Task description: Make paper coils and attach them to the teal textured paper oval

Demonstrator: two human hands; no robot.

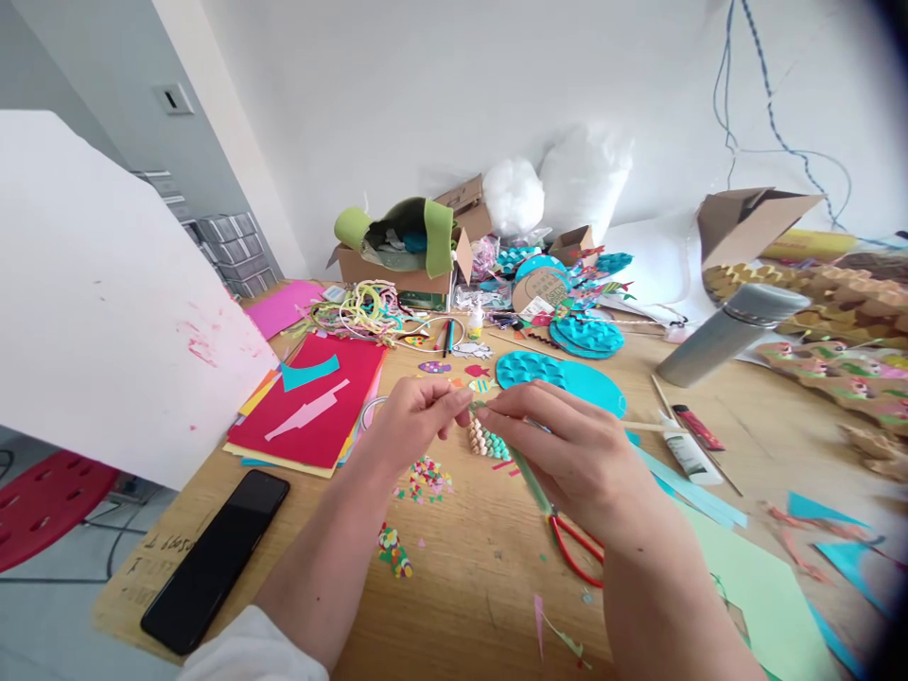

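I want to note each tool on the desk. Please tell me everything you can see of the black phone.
The phone is a slim black slab with rounded corners and a glossy, dark screen, apparently off. It lies flat, face up, near the front left edge of the wooden table, slanted, its upper end pointing toward the red paper stack. It rests partly on a brownish sheet with handwriting. Neither hand touches it.

black phone, grey bottle, glue tube

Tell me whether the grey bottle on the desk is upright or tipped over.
Tipped over: the grey bottle lies on its side on the wooden desk, cap end pointing right.
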